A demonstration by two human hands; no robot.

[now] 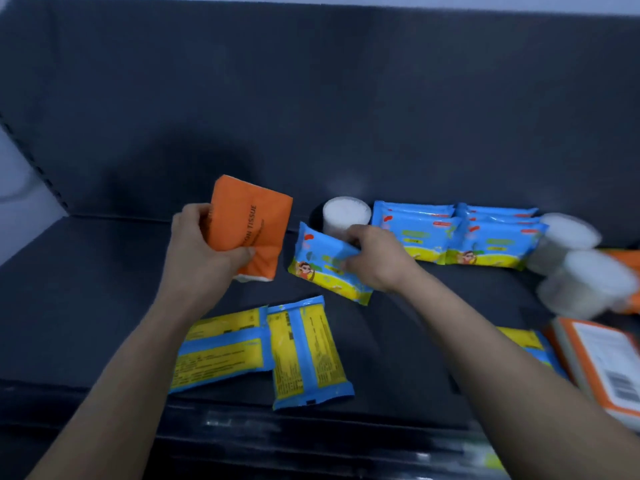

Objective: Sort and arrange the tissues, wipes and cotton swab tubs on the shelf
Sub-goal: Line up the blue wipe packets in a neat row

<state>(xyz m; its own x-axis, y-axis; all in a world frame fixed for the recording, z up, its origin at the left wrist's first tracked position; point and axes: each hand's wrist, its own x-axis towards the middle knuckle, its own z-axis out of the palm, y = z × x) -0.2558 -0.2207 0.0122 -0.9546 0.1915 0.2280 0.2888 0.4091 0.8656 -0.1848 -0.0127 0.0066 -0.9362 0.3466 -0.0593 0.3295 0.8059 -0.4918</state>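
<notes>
On my feed the left hand (204,251) is clamped round an orange tissue pack (252,223), thumb across its front and fingers behind, holding it on end over the dark shelf (104,289); I cannot tell whether its lower end touches the surface. The right hand (374,258) pinches the top edge of a blue and yellow wipes pack (318,268), which tilts with its printed face toward me, just right of the tissue pack.

Directly behind that hand a white cotton swab tub (346,214) stands upright against the back wall. To its right I see two stacks of wipes packs side by side, the nearer stack (415,233) touching the further one (495,244). Beyond them two more tubs lie on their sides (both blurred), one (564,240) behind the other (585,289).

At the front edge two wipes packs lie face down and touching, the left one (221,348) lengthwise, the right one (308,351) turned end-on toward me. Another face-down wipes pack (526,341) shows past the right forearm, beside a second orange tissue pack (602,368) lying with its barcode label up.
</notes>
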